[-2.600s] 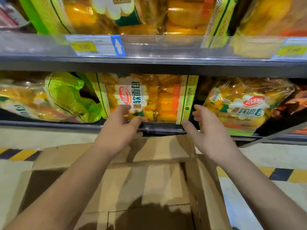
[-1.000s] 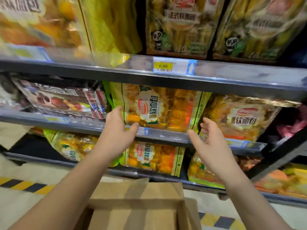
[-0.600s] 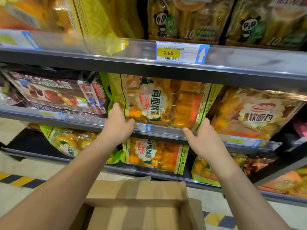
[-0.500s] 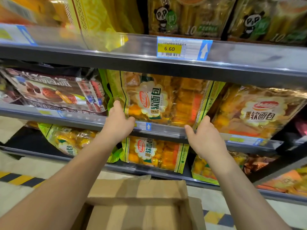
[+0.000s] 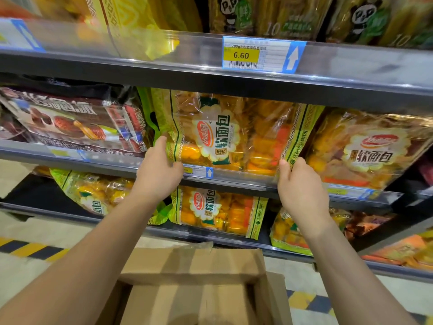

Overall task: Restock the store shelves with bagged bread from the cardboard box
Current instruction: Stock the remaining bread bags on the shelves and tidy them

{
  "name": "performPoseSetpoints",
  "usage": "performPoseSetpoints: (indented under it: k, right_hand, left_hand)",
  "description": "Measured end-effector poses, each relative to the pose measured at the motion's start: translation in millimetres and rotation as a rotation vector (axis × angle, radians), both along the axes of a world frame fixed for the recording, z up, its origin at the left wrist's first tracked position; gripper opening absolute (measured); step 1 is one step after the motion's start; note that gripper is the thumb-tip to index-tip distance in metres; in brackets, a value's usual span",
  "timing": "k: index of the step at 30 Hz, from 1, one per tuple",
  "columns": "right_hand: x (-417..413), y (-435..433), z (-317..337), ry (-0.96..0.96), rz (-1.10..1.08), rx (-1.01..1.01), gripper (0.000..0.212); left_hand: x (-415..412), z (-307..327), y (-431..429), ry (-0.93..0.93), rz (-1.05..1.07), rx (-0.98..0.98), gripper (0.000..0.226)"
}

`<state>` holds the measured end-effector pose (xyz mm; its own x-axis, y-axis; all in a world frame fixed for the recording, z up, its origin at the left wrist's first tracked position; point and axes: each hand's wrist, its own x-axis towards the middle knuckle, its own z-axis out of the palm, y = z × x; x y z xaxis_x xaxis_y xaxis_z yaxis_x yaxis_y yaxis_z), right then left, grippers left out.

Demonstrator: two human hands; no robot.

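A yellow-green bag of soft bread (image 5: 236, 134) stands upright on the middle shelf (image 5: 234, 178), facing out. My left hand (image 5: 159, 171) grips the bag's lower left corner, thumb up along its edge. My right hand (image 5: 300, 184) holds the lower right corner, fingers curled on the seam. The open cardboard box (image 5: 194, 285) sits below my arms on the floor; the part of its inside that shows holds no bags.
A brown bread bag (image 5: 75, 120) lies left of the held bag, another yellow bag (image 5: 370, 148) right of it. More bread bags (image 5: 220, 212) fill the lower shelf. The upper shelf rail (image 5: 262, 55) carries a 6.60 price tag. Yellow-black floor tape (image 5: 30, 249) runs along the floor.
My view and both hands rose from the lower shelf to the middle shelf. The hands closed in on the bag's lower corners and now hold them.
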<state>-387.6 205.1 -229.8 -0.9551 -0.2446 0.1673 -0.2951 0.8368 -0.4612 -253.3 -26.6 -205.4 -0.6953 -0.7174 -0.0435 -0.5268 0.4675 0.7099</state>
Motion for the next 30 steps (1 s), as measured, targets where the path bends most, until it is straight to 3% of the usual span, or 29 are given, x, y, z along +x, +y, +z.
performPoseSetpoints:
  k: [8, 13, 17, 24, 27, 30]
  right_hand:
    - [2.8, 6.6, -4.7, 0.030, 0.037, -0.046, 0.032]
    - [8.4, 17.0, -0.1, -0.028, 0.110, -0.074, 0.028]
    - [17.9, 41.1, 5.0, -0.029, 0.132, -0.117, 0.045]
    - [14.0, 112.2, 23.4, 0.162, -0.036, -0.293, 0.049]
    - [-4.3, 146.4, 33.0, 0.339, -0.087, -0.339, 0.055]
    - [-25.8, 164.8, 35.1, 0.365, -0.074, -0.406, 0.066]
  left_hand:
    - [0.5, 3.4, -2.4, -0.001, -0.025, 0.020, 0.076]
    - [5.2, 2.7, 32.4, -0.055, -0.022, -0.122, 0.080]
    - [-0.8, 5.6, 82.1, 0.023, -0.158, -0.189, 0.073]
    - [-43.4, 17.3, 172.8, 0.178, -0.607, -0.128, 0.067]
    - [-68.7, 20.1, 200.7, 0.217, -0.658, -0.095, 0.076]
    - [-91.3, 21.7, 221.2, 0.232, -0.597, -0.047, 0.084]
